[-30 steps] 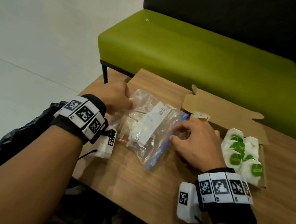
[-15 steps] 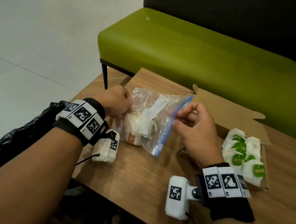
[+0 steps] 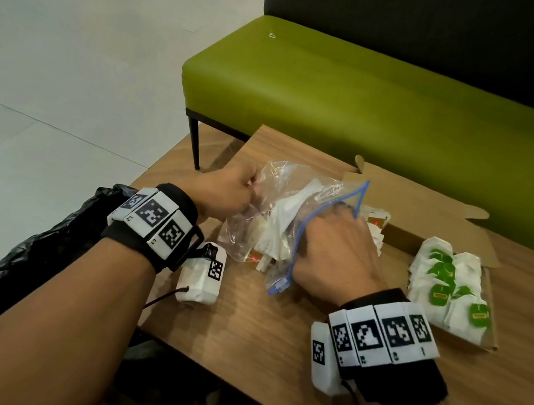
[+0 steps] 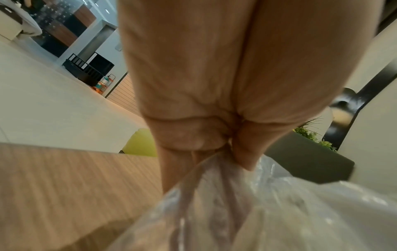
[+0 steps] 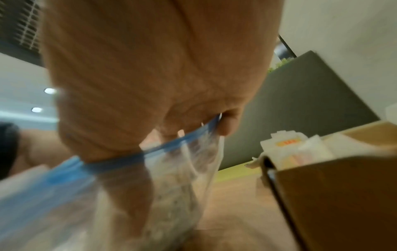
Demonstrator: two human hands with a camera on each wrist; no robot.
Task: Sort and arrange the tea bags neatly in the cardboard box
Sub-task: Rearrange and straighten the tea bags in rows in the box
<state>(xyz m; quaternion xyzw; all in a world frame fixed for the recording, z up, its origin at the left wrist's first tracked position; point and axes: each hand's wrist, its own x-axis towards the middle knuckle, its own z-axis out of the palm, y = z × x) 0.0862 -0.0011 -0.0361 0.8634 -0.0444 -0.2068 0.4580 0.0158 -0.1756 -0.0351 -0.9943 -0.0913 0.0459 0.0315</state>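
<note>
Since half a second ago the right hand has gone from pinching the zip edge to pushing into the bag, mid-frame on the table. From the left: the left hand pinches the bag's closed end in curled fingers (the wrist view shows bunched plastic). The right fingers are inside the mouth; whether they grip anything, I cannot tell. At right, the box holds green-tagged tea bags. Best to keep the far end pinned and draw out a few at once.
</note>
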